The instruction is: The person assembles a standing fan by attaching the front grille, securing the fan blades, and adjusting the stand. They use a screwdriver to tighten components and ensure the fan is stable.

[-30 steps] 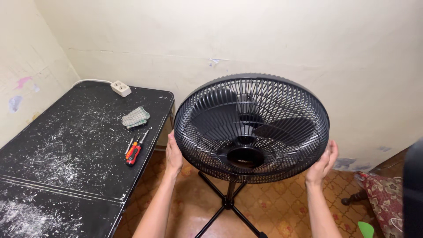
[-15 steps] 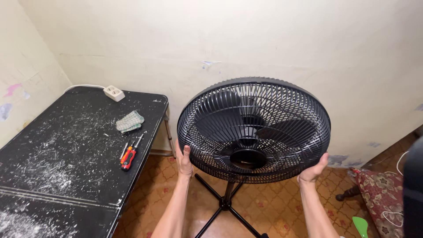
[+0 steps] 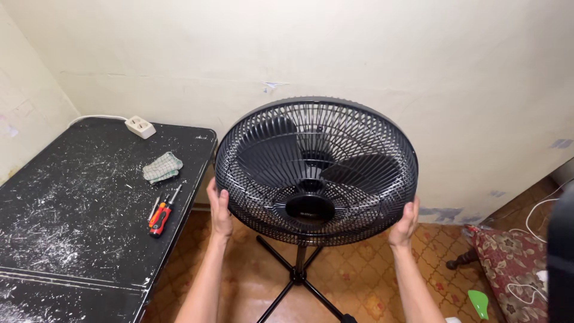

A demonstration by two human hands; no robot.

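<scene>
A black standing fan [image 3: 315,170] with a round wire grille and dark blades fills the middle of the head view. It stands on a black cross-shaped base [image 3: 297,277] on the patterned floor. My left hand [image 3: 219,209] grips the lower left rim of the grille. My right hand [image 3: 405,222] grips the lower right rim. The grille tilts up toward me.
A black table [image 3: 78,215] speckled with white dust stands at the left, carrying a red-handled screwdriver [image 3: 160,216], a folded checked cloth [image 3: 161,167] and a white power strip [image 3: 140,127]. A cream wall rises close behind the fan. A patterned cushion [image 3: 514,263] lies at the lower right.
The fan and both hands have shifted left in the view as the camera turned right. My hands stay on the grille's lower rim.
</scene>
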